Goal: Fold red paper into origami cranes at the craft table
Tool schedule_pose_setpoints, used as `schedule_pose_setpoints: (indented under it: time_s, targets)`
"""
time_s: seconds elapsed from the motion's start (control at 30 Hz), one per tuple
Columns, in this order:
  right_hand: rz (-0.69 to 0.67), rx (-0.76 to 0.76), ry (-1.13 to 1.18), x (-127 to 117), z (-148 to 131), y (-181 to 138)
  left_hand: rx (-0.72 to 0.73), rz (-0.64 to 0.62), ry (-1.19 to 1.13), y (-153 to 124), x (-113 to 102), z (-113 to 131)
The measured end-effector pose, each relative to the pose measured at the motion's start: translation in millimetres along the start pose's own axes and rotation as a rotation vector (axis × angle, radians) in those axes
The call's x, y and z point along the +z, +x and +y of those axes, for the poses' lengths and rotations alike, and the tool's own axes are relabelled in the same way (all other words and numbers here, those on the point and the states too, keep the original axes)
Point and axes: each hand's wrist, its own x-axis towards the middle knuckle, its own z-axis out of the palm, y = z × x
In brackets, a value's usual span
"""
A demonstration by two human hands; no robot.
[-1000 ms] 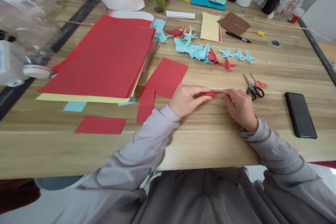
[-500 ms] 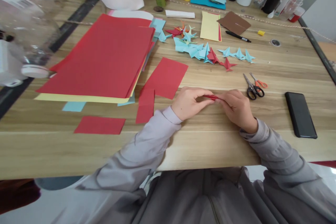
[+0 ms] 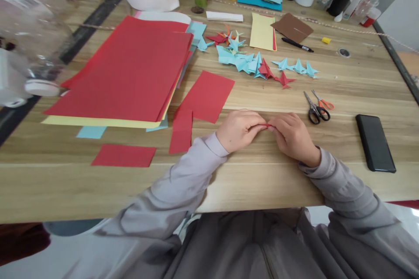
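Over one second, the bare left hand (image 3: 240,131) and right hand (image 3: 292,137) had been drawn closer; between them, above the wood-grained tabletop (image 3: 258,183), a thin, mostly hidden red paper piece (image 3: 267,125) was pinched, apparently for steadiness.

The left hand (image 3: 240,130) and right hand (image 3: 292,136) pinch red paper (image 3: 267,125), only a thin edge showing, over the worktop (image 3: 255,178). Large red sheets (image 3: 131,69) lie leftward, black-handled scissors (image 3: 315,111) and a phone (image 3: 375,143) rightward, folded blue and red shapes (image 3: 245,62) beyond.
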Motion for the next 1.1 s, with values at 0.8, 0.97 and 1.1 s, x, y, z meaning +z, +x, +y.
schedule_pose_setpoints:
  time_s: [0.8, 0.97, 1.1]
  targets:
    - [0.083, 0.032, 0.056, 1, 1, 0, -0.06, 0.08, -0.102, 2, -4, 4]
    - [0.047, 0.015, 0.06, 3, 0, 0, 0.004, 0.071, -0.041, 2, -2, 6]
    - [0.066, 0.069, 0.172, 1, -2, 0, -0.125, 0.085, -0.121, 3, -4, 11]
